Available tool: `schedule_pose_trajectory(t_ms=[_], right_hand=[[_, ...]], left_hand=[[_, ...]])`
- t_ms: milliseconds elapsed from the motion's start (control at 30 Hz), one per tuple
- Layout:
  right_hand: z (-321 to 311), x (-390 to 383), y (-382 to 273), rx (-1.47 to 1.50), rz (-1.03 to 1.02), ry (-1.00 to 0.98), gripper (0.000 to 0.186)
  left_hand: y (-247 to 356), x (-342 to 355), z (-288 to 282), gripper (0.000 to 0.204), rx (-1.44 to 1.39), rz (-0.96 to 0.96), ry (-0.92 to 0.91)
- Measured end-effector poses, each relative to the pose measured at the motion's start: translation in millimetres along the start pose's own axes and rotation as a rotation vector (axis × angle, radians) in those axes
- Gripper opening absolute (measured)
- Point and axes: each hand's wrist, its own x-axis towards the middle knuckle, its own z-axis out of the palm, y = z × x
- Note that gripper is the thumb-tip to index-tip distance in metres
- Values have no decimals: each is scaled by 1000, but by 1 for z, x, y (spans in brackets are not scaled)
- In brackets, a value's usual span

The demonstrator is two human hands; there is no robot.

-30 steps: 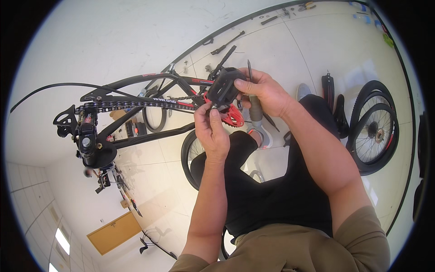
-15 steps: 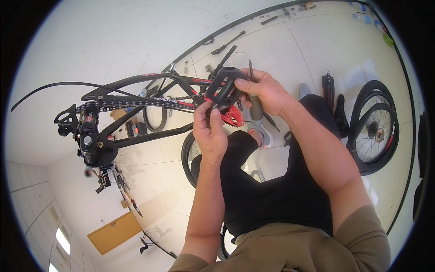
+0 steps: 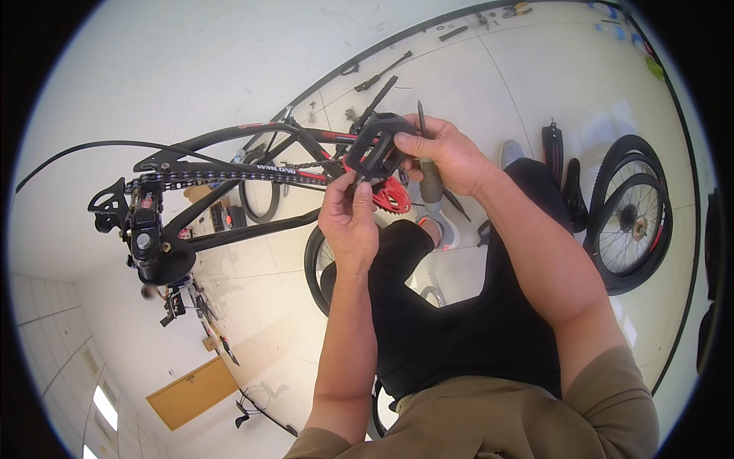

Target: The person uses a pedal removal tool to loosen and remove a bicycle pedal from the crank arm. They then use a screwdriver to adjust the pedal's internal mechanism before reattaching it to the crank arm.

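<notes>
Both hands are at a black bicycle pedal (image 3: 379, 139) in front of the red chainring (image 3: 391, 198) on a black frame (image 3: 260, 229). My right hand (image 3: 446, 153) grips the pedal's upper right part, thumb on its face, and also holds a pointed tool (image 3: 429, 180) with a greyish handle, upright behind the thumb. My left hand (image 3: 350, 218) pinches at the pedal's lower left end; the small part between its fingertips is too hidden to name. The chain (image 3: 191, 177) runs left from there along the frame to a black assembly (image 3: 153, 229).
Wheels (image 3: 627, 214), a black saddle (image 3: 575, 195) and a long black part (image 3: 553, 161) lie at my right. Hand tools (image 3: 455, 30) lie along the far wall. My legs (image 3: 512, 245) are beneath my hands. A wooden door (image 3: 191, 390) shows at lower left.
My left hand has shifted slightly left and tilted at the pedal's lower end. My right hand and the pedal are almost where they were.
</notes>
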Motion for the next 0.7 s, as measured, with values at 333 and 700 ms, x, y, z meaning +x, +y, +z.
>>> schedule_pose_trajectory(t_ms=[333, 700], right_hand=[[-4, 0, 1, 130, -18, -28, 28], [-2, 0, -5, 41, -3, -21, 23]], left_hand=[[-5, -2, 7, 34, -137, 118, 27], [-11, -2, 5, 34, -108, 76, 55]])
